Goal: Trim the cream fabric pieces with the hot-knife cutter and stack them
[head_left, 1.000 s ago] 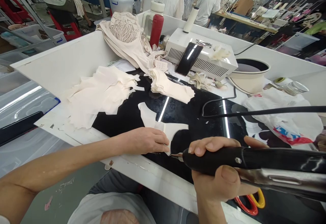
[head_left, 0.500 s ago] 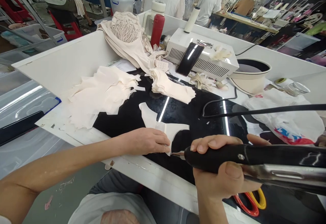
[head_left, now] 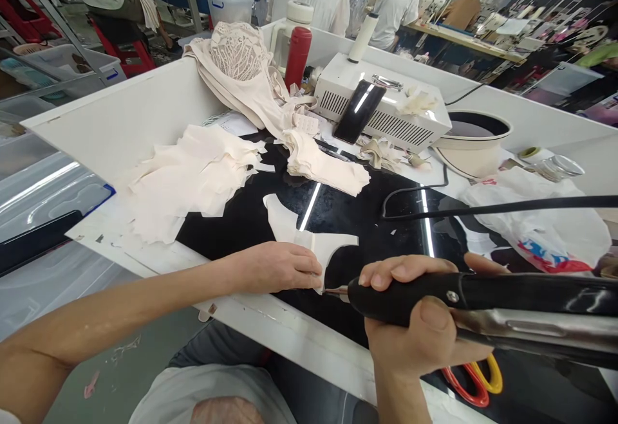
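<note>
A cut piece of cream fabric lies on the black glossy work surface, its near end under my left hand. The fingers of that hand are bent and pressed together on the fabric's lower edge. My right hand is wrapped round a black handheld tool with a long metal lever along its side. The tool's narrow metal tip meets the fabric's near corner, just right of my left fingertips; whether it touches cannot be made out. Part of the tool runs out of view at the right.
Cream fabric pieces lie in a spread heap and a neat stack. Behind stand a white vented box, a phone and a red bottle. A black cable crosses at right. Scissors lie near my right wrist.
Almost nothing differs. The tool and my right hand have shifted very slightly left; my left hand and the fabric stay in place.
</note>
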Demonstrator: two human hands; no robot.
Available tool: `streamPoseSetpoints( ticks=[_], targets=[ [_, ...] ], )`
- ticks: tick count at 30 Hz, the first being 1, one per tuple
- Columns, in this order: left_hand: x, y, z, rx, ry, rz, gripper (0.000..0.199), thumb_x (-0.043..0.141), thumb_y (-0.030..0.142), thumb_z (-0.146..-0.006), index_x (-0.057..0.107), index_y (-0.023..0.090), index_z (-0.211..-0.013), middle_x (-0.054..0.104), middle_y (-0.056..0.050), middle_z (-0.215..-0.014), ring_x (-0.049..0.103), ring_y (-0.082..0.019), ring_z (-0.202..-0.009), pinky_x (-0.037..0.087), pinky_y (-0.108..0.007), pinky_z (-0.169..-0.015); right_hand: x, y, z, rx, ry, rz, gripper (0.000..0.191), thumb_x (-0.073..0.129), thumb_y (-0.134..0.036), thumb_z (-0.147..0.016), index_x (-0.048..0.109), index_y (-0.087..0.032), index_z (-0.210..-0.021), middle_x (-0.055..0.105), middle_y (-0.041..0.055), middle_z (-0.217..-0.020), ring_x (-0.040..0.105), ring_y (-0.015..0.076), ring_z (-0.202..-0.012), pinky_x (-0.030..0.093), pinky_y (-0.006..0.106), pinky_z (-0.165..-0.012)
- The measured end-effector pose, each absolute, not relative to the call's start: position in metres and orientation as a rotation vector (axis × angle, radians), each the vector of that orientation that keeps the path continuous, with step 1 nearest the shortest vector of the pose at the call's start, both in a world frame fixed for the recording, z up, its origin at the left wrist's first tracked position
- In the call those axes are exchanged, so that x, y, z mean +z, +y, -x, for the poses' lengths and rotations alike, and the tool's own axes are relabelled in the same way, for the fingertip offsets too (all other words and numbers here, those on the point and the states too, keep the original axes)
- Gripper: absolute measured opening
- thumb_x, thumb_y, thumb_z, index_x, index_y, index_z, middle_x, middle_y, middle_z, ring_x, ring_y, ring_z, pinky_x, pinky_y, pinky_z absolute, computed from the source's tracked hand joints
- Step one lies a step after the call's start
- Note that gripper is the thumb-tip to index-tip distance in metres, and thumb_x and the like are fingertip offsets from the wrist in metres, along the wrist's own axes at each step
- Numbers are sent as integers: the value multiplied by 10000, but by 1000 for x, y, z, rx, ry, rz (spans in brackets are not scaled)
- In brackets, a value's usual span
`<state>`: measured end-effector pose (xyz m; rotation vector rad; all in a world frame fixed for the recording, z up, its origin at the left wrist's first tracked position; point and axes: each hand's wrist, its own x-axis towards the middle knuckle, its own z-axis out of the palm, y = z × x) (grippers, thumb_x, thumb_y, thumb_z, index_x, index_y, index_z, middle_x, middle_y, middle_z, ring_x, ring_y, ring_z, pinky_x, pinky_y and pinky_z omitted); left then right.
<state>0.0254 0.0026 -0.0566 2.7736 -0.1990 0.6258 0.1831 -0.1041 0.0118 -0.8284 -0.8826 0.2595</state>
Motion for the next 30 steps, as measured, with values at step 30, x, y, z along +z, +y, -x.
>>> streamPoseSetpoints(
  ticks=[30],
  targets=[
    [-30,-15,5,504,-132,-2752,361,418,27,-1070,695,122,-1281,773,-94,-1181,713,-172,-1113,522,-304,-1114,23,-117,-216,186,-816,825,411,816,-239,-813,617,-237,-1172,679,-66,-758,576,131,-519,536,281,-451]
  ],
)
